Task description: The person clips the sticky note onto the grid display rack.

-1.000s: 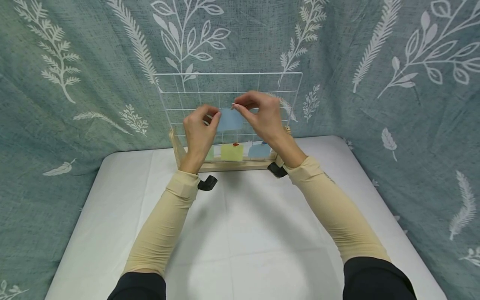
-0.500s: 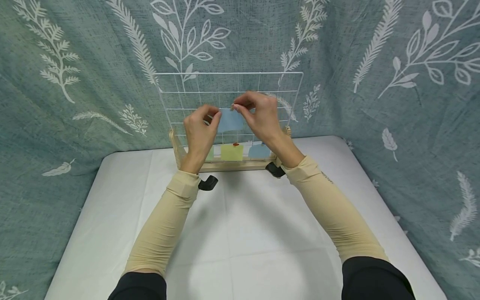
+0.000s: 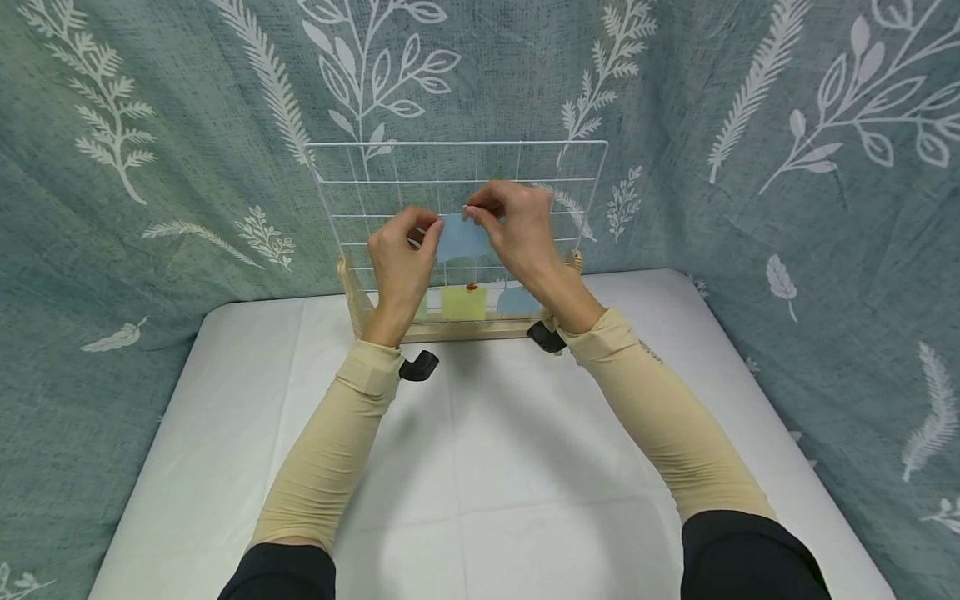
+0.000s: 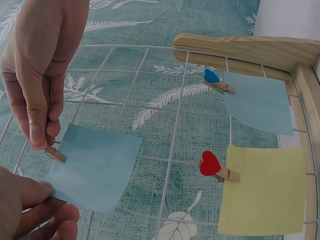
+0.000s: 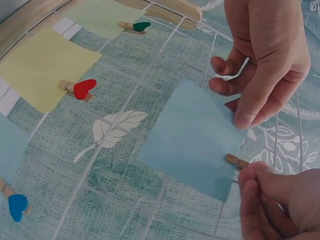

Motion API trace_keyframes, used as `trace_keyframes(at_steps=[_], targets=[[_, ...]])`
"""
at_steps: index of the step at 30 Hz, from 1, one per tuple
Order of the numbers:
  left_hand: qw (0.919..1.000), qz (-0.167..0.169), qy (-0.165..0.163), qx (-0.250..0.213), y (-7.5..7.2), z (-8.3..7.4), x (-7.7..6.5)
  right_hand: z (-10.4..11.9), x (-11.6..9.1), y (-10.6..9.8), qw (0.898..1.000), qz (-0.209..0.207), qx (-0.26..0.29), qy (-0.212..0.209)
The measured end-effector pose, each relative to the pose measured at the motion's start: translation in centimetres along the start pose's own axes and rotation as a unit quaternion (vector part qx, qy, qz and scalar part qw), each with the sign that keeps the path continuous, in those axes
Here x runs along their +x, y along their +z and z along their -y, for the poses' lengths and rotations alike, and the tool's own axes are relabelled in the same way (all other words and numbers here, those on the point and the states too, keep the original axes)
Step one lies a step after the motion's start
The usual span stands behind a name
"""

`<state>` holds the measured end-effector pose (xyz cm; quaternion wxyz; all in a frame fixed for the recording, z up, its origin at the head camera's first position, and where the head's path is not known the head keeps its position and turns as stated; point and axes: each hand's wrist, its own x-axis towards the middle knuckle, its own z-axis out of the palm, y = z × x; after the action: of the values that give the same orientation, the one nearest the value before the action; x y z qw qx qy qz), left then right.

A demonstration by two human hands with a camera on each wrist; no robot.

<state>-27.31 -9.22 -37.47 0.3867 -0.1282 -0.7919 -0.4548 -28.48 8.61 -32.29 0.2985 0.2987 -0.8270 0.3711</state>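
Observation:
A blue square of paper [image 3: 461,237] lies against the white wire grid [image 3: 457,143], between my hands. My left hand [image 3: 401,267] pinches its upper left corner between thumb and fingers. With thumb and fingertips, my right hand [image 3: 521,233] pinches a small wooden clothespin [image 5: 237,161] at the paper's top edge. The clothespin's tip overlaps the paper in both wrist views, while its rear end is hidden by the fingertips. Lower on the grid, a yellow paper [image 4: 265,190] hangs from a clothespin with a red heart [image 4: 210,164].
Another blue paper [image 4: 257,102] hangs from a blue-heart clothespin [image 4: 212,77], and a pale green paper [image 5: 102,17] from a green-heart one [image 5: 142,26]. A wooden base [image 3: 468,332] supports the grid on the white table [image 3: 450,467]. Leaf-patterned curtain [image 3: 225,150] surrounds it.
My right wrist has shifted slightly left, with its fingers still pinching the clothespin. The left hand stays at the paper's corner. The head view has tilted a little.

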Motion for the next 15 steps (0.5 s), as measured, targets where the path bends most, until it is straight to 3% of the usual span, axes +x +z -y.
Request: trace_keyframes(at_steps=[9,15], targets=[[1.0000,-0.006,0.002,-0.007,0.05,0.06,-0.07,0.21,-0.02,-0.03,1.000,0.010,-0.029,0.004],[0.9998,-0.016,-0.005,-0.014,-0.22,0.49,-0.26,0.12,-0.87,-0.13,1.000,0.003,-0.018,-0.007]])
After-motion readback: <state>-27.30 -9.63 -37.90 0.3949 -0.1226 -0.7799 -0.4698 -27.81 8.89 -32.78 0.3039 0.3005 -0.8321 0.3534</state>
